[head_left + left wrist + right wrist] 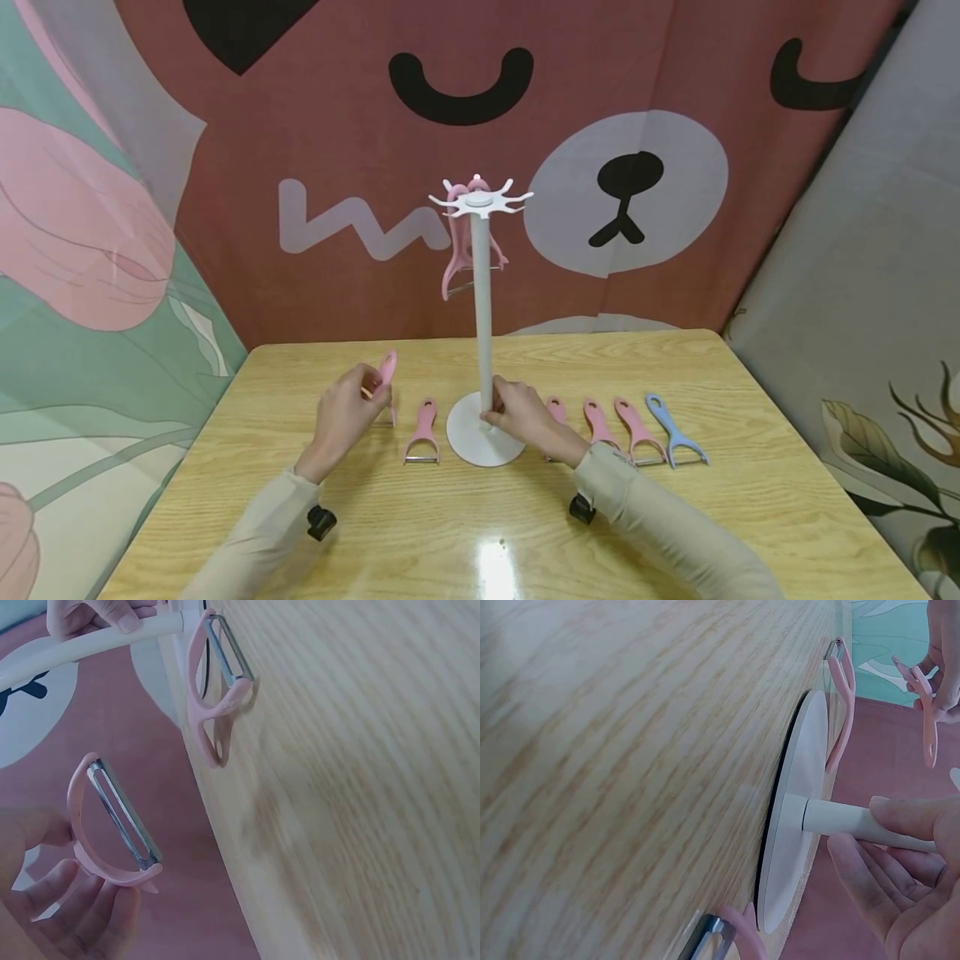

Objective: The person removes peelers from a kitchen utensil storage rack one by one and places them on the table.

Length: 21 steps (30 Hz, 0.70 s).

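Observation:
My left hand (347,417) pinches a pink peeler (84,859) by its handle and holds it above the table, blade end down in the head view. With my right hand (525,414) I grip the lower pole of a white stand (482,333), just over its round base (468,446). Two pink peelers (454,242) hang from the hooks at the stand's top, on its far left side. Another pink peeler (426,421) lies on the table between my left hand and the base.
Right of the base, several pink peelers (636,425) and one blue peeler (670,425) lie in a row, partly behind my right hand and sleeve. The wooden table (420,533) ends at a patterned cloth (360,292) behind it.

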### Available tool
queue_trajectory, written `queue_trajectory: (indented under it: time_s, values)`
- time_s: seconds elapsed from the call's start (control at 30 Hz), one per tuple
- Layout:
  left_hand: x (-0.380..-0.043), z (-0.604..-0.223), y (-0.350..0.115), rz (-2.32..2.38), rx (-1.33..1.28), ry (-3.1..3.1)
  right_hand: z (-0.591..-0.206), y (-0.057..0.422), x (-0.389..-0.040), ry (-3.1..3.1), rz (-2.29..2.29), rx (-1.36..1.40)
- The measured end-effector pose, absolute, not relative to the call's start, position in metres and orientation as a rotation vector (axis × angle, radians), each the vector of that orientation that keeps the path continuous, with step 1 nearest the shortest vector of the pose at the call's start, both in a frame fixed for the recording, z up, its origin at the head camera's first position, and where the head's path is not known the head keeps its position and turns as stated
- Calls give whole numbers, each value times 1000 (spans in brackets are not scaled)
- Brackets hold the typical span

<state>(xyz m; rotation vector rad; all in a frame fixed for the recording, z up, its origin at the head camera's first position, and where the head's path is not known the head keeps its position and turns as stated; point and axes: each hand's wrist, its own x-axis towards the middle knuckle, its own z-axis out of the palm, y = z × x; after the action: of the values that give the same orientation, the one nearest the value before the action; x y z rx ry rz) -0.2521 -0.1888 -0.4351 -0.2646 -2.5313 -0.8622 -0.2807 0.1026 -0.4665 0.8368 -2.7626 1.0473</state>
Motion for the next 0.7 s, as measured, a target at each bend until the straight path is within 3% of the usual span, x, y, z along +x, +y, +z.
queue_trajectory:
  time_s: [0.7]
  values:
    - [-247, -442, -191, -797, -248, -2690, -468, 103, -281, -2762, 1048, 840]
